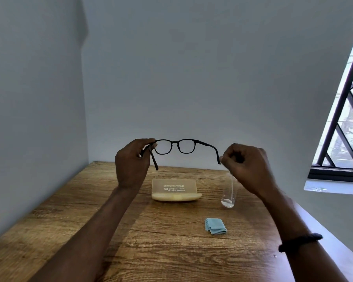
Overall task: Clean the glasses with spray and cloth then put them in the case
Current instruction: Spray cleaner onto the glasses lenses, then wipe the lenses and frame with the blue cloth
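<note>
Black-framed glasses (pixel 176 146) hang in the air above the table, temples unfolded toward me. My left hand (pixel 131 161) pinches the left hinge and temple. My right hand (pixel 246 165) is closed around the tip of the right temple. Below them a pale yellow case (pixel 174 190) lies open on the table, its lid up with printed text inside. A clear spray bottle (pixel 229 193) stands to the right of the case, partly hidden behind my right hand. A folded light-blue cloth (pixel 215 226) lies nearer to me on the wood.
The wooden table (pixel 90 220) fits into a corner, with white walls at the left and the back. A barred window (pixel 346 119) is at the right. My right wrist wears a dark bracelet (pixel 300 241).
</note>
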